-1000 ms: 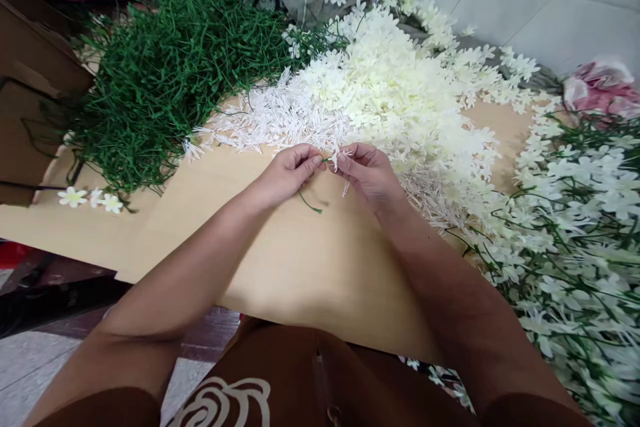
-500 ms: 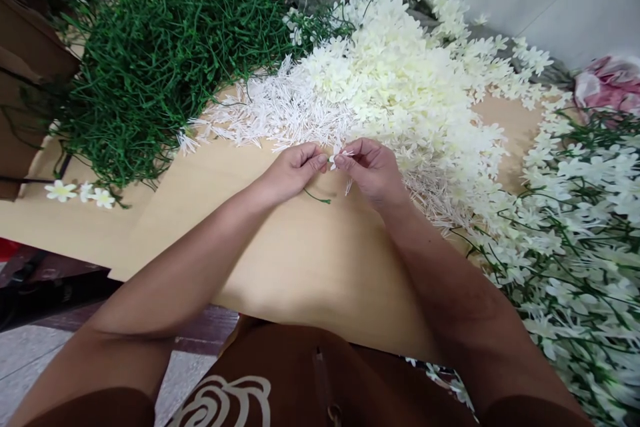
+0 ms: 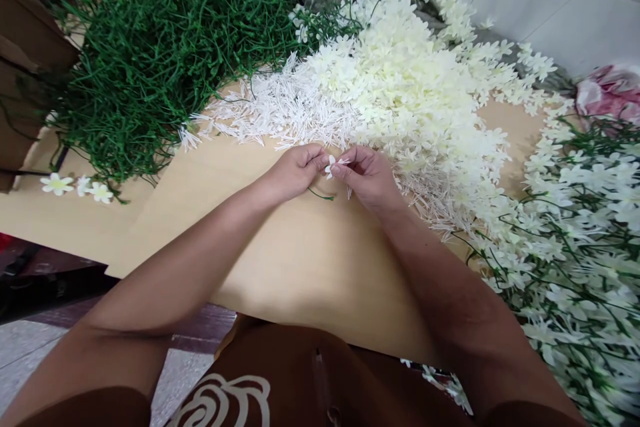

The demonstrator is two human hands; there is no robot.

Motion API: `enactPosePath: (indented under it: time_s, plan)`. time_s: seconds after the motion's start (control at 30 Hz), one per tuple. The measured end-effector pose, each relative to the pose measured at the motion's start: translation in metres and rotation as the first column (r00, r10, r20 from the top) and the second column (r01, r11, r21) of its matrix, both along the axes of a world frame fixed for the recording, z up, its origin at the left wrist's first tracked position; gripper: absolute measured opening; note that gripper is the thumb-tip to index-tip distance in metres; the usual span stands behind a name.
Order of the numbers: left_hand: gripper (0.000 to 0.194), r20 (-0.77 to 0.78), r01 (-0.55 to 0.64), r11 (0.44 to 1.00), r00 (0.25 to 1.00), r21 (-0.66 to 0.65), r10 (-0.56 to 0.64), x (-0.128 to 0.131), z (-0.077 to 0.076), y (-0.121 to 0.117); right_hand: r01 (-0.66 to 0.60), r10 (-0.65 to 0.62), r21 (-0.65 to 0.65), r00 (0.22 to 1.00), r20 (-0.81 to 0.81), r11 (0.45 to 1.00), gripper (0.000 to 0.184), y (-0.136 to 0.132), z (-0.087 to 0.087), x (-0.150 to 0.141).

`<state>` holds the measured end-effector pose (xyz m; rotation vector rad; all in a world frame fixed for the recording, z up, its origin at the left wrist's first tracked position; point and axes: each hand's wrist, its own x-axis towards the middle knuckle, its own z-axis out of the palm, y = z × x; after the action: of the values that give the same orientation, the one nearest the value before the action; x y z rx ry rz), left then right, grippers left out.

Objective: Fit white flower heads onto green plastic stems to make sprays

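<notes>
My left hand [image 3: 303,168] is closed in a pinch on a green plastic stem [image 3: 321,195], whose free end curves out below the fingers. Right beside it, my right hand [image 3: 369,175] pinches a small white artificial flower [image 3: 330,167] between thumb and forefinger. Thin white stamens poke out around the right fingertips. The two hands nearly meet over a tan board, and the join between stem and flower is mostly covered by the fingers. Just beyond the hands lies a heap of white stamens [image 3: 295,107], with loose white petals [image 3: 415,73] piled behind and to the right.
A large mound of green stems [image 3: 175,47] fills the back left. Stemmed white flowers [image 3: 590,233] spread along the right. Three flower heads [image 3: 57,184] lie at the left, near a cardboard box [image 3: 25,80]. The tan board [image 3: 310,260] ends close to my body.
The white flower has shifted slightly left, closer to my left fingertips. Both hands keep their pinches. The whole view has tilted a little.
</notes>
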<state>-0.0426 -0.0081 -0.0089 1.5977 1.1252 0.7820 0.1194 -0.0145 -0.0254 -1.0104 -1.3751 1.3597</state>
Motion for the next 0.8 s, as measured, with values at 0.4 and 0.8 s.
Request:
enactPosePath:
  time_s: [0.4,0.8]
  plan:
    - [0.046,0.041,-0.010,0.999,0.999,-0.039,0.011,0.0026,0.0002,-0.0042,0.057,-0.052,0.082,0.997,-0.063,0.995,0.039,-0.0003,-0.0063,-0.0004]
    - [0.034,0.012,-0.053,0.998,0.999,0.040,0.052,0.0044,-0.0028,-0.0063,-0.027,0.026,0.022,0.999,0.034,0.999,0.041,-0.0009,-0.0009,0.0048]
